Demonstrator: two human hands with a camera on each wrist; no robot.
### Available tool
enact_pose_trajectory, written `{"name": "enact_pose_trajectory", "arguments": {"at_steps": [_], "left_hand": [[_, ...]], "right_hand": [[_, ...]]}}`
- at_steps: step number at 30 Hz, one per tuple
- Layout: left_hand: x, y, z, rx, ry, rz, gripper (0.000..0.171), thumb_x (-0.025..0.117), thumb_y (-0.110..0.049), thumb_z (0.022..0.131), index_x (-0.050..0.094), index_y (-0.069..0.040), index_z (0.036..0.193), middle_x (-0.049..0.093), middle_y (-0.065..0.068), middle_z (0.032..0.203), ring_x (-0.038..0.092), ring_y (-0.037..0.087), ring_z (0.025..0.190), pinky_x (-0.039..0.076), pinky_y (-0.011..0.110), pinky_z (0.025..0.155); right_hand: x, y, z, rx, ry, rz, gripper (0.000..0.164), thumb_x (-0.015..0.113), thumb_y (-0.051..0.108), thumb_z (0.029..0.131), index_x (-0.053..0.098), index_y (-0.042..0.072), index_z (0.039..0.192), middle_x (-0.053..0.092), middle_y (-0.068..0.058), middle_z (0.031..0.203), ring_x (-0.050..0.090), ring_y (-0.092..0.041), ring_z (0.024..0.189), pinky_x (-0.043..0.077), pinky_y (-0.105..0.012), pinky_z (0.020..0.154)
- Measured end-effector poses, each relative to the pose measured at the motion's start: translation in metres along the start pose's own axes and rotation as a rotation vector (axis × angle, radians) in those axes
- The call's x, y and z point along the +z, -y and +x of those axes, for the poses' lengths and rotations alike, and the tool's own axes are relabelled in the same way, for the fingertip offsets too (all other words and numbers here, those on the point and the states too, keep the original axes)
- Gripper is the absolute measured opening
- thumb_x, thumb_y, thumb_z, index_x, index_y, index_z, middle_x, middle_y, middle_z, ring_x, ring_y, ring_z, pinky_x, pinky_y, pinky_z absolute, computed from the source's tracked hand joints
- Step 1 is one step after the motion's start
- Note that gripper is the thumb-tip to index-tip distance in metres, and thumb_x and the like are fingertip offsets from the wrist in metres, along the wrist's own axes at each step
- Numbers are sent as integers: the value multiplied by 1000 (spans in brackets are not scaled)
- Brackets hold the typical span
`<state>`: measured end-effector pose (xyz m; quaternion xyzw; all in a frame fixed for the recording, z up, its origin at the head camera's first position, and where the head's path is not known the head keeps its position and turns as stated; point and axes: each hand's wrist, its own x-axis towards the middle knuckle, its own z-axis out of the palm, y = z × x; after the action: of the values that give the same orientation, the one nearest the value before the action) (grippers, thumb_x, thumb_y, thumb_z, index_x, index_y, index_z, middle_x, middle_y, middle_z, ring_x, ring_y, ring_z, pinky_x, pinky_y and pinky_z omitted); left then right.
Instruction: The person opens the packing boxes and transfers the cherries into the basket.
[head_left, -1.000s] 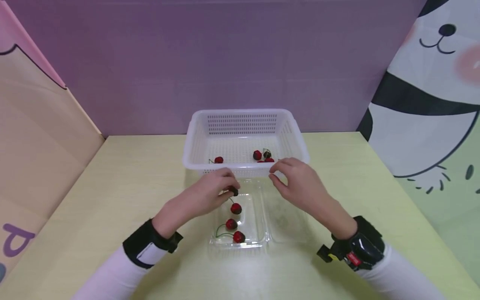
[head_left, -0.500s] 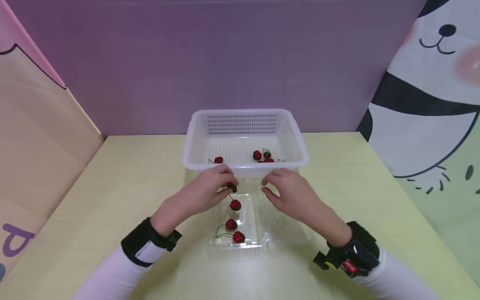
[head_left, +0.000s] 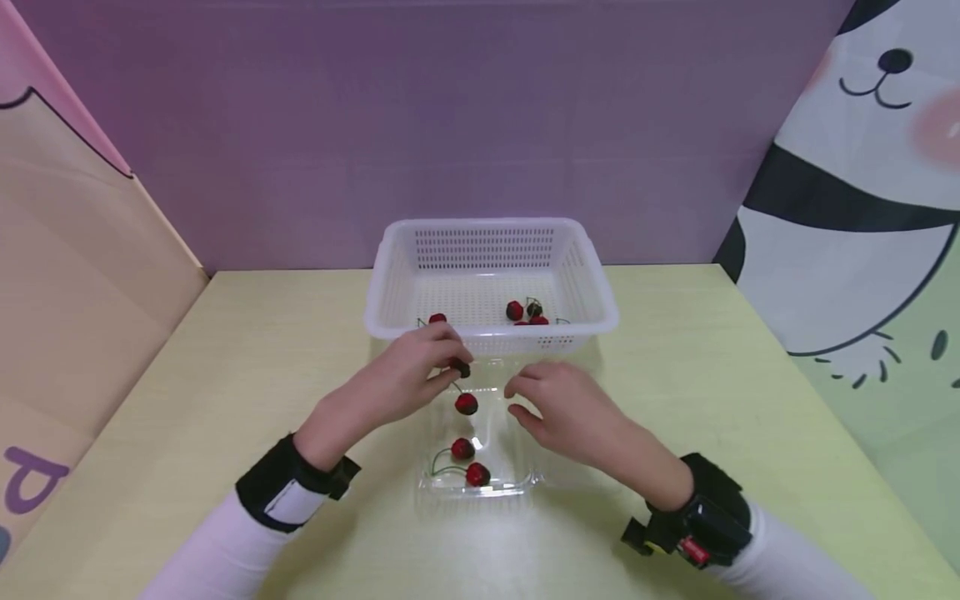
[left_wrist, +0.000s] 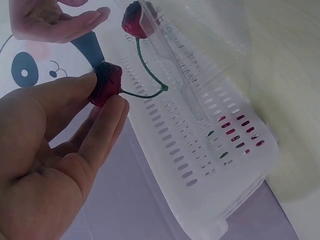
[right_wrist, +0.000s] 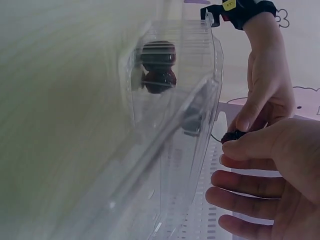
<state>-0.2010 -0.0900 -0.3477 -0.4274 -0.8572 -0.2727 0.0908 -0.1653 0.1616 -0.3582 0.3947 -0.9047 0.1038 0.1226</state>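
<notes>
My left hand (head_left: pixel 408 367) pinches a dark red cherry (left_wrist: pixel 107 82) between thumb and fingertips, above the far end of a clear plastic box (head_left: pixel 517 479). A green stem (left_wrist: pixel 146 95) joins it to a second cherry (head_left: pixel 466 404), which hangs lower over the box. In the box's near end lie two more cherries (head_left: pixel 477 475) on a joined stem. To the right, my right hand (head_left: pixel 570 412) is over the box's right side, fingers relaxed and slightly bent, holding nothing. In the right wrist view, its spread fingers (right_wrist: pixel 250 185) show beside the left hand's cherry.
Behind the box stands a white perforated basket (head_left: pixel 491 333). Several red cherries (head_left: pixel 514 311) lie at its right, and another cherry (head_left: pixel 438 319) is at its left. The box's clear lid (head_left: pixel 581 467) lies on the table to the right. A purple backdrop (head_left: pixel 480 125) rises behind the table.
My right hand has moved left and toward me, from the basket's front rim to over the box. The left hand has shifted slightly up and left with the joined cherries.
</notes>
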Motion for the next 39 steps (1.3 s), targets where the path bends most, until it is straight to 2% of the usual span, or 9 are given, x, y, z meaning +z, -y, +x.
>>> {"name": "enact_pose_trajectory", "arguments": {"at_steps": [11,24,33,39], "left_hand": [[-2,-3,2,-14,-25,-8,13,77,0,91,75,-2,103,65,6,100,64,20,92,56,33,81],[-5,-6,4,-17,-87,-15,15,76,1,91,75,0,106,65,8,105,65,21,96,58,32,85],[-6,-6,5,-60,-96,-61,18,77,1,91,74,1,108,64,9,106,68,20,95,60,29,82],[-7,-4,7,-33,-136,-61,16,76,3,91,75,1,107,64,9,107,68,20,95,59,28,82]], "right_hand": [[3,13,1,-13,84,30,16,84,10,85,76,7,98,72,-3,90,67,-18,80,57,-35,75],[9,22,2,-131,142,62,22,85,6,82,77,9,102,73,-1,96,69,-18,89,57,-35,84],[13,22,5,-317,225,-8,31,80,2,87,76,16,115,70,-1,107,67,-17,98,56,-31,88],[18,23,5,-327,293,-28,28,77,6,92,77,19,116,69,1,109,65,-16,102,54,-35,91]]}}
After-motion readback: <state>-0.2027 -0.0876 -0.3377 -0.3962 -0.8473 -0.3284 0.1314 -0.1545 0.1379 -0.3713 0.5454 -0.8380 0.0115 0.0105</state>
